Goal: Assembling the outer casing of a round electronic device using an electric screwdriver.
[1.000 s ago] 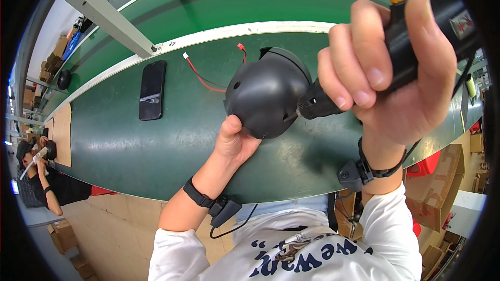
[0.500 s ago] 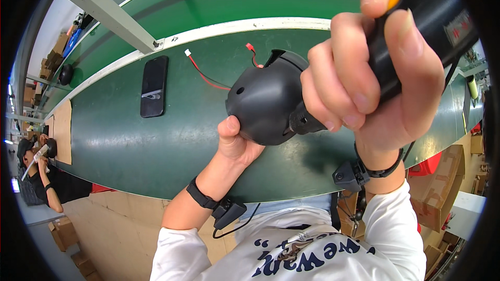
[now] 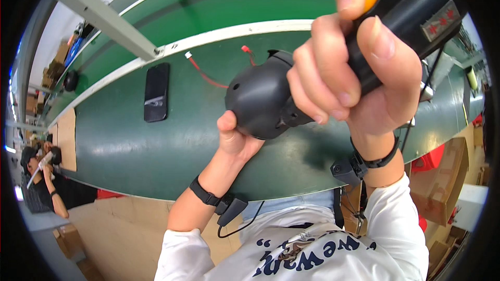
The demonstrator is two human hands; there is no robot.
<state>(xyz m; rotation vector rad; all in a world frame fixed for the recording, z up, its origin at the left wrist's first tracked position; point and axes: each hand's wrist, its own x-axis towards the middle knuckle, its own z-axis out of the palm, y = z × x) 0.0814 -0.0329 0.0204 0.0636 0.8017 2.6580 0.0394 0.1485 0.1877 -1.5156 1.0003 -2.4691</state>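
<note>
The left hand is pinching the rounded black shell at its seven o'clock, thumb pressing on the outer face, and is holding it near the middle of the green surface. The right hand is closing around a black-and-orange power driver, which is reaching in from two o'clock; its nose is meeting the shell between four and five o'clock, fingers partly hiding the contact. A red wire is trailing off toward ten o'clock, and a dark phone is lying at nine o'clock
</note>
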